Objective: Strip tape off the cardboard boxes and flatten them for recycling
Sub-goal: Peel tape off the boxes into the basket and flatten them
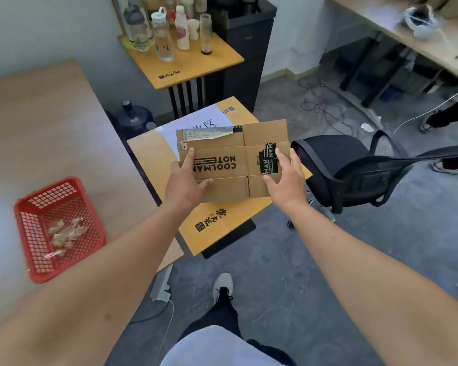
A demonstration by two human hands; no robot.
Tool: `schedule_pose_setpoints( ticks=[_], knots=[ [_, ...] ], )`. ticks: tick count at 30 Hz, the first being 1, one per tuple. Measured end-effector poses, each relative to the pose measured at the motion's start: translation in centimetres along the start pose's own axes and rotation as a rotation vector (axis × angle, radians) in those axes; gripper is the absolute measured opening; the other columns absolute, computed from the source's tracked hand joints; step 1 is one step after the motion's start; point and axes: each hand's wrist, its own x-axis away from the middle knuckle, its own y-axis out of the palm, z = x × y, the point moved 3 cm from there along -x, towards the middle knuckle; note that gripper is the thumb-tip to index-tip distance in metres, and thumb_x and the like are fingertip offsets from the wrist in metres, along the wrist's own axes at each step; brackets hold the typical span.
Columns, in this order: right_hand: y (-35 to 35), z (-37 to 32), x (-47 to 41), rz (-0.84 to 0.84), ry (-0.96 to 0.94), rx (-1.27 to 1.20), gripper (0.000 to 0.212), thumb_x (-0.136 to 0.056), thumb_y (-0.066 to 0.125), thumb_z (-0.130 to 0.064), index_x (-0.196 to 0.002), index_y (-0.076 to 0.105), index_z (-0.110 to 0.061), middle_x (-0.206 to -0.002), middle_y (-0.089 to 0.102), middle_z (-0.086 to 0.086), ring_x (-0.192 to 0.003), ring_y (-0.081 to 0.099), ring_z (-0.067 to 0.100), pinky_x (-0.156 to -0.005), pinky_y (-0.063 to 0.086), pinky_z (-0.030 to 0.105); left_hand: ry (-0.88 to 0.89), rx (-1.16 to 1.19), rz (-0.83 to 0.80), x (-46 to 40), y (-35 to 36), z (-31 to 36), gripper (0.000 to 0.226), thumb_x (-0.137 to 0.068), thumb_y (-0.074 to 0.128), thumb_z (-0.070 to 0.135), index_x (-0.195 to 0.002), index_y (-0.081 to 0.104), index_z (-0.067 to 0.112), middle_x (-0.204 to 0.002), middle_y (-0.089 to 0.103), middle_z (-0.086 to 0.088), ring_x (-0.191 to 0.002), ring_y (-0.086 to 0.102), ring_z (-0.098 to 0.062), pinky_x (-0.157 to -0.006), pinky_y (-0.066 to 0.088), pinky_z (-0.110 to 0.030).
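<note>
Flattened cardboard box (233, 161) held over the small yellow tabletop (214, 228), my left hand (184, 183) gripping its near-left edge, thumb on top. My right hand (283, 175) rests spread on the right panel, grip wide. Black tape (269, 158), possibly half-torn, remains; peeling it looks next, scraps to the red basket (58, 228).

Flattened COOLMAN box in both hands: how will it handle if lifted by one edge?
The flattened box probably weighs little: both hands, left hand and right hand, manage it with light fingertip contact. It likely bends at the visible creases rather than staying rigid. The black tape and torn label may peel or snag.
</note>
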Motion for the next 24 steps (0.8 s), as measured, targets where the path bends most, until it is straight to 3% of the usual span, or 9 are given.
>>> schedule_pose_setpoints(
  ticks=[8, 13, 24],
  knots=[
    [1.1, 3.2, -10.8, -0.196, 0.010, 0.042, 0.074, -0.098, 0.069, -0.029, -0.159, 0.029, -0.039, -0.171, 0.005, -0.007, -0.153, 0.022, 0.026, -0.111, 0.039, 0.040, -0.168, -0.001, -0.079, -7.6, 6.3, 1.5, 0.093, -0.088, 0.075, 0.045, -0.160, 0.016, 0.038, -0.151, 0.036, -0.004, -0.134, 0.046, -0.026, -0.108, 0.046, -0.045],
    [3.1, 5.1, -17.8, -0.367, -0.016, 0.074, 0.070, -0.099, 0.065, -0.035, -0.159, 0.029, -0.040, -0.172, 0.003, -0.006, -0.155, 0.018, 0.026, -0.115, 0.035, 0.042, -0.293, -0.019, -0.037, -11.1, 9.8, 1.8, 0.094, -0.087, 0.077, 0.044, -0.160, 0.020, 0.035, -0.150, 0.038, -0.005, -0.131, 0.047, -0.028, -0.105, 0.044, -0.041],
    [9.2, 8.3, -27.1, -0.710, -0.139, 0.096, 0.065, -0.103, 0.059, -0.034, -0.160, 0.028, -0.039, -0.172, 0.002, -0.003, -0.156, 0.014, 0.026, -0.119, 0.030, 0.041, -0.605, -0.145, 0.058, -13.8, 15.5, 0.1, 0.089, -0.081, 0.076, 0.054, -0.155, 0.026, 0.044, -0.155, 0.038, -0.006, -0.137, 0.040, -0.037, -0.112, 0.034, -0.052]
  ],
)
